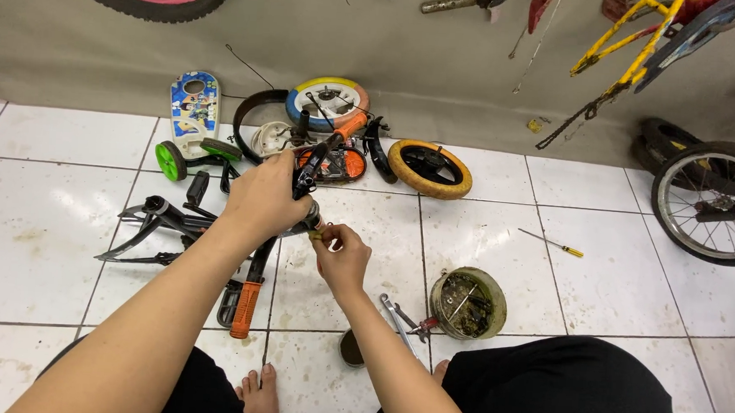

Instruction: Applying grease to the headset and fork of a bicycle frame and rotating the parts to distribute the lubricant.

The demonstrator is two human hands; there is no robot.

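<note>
— Where are the hands?

— The left hand (263,197) is wrapped tight around the handlebar (275,243), a black bar with orange grips, near its middle. The right hand (341,260) sits just beside it, fingers pinched narrow on something small at the stem; what it is cannot be made out.

— And the bar itself?

— Held above the tiled floor (48,215), in front of the person's knees, one orange grip pointing down toward them and the other toward the wall (441,76).

— Any open room?

— To the left the tiles run bare to the picture's edge. To the right there is a bare stretch between a tin (468,302) of small parts and a spoked wheel (711,199), with only a screwdriver (552,242) lying in it.

— What crowds it?

— Behind the hands, against the wall: a black frame (153,220), green training wheels (171,159), a yellow tyre (430,169), a multicoloured wheel (328,102). A wrench (395,313) lies just under the right forearm, beside the tin. A bare foot (259,398) rests below.
</note>
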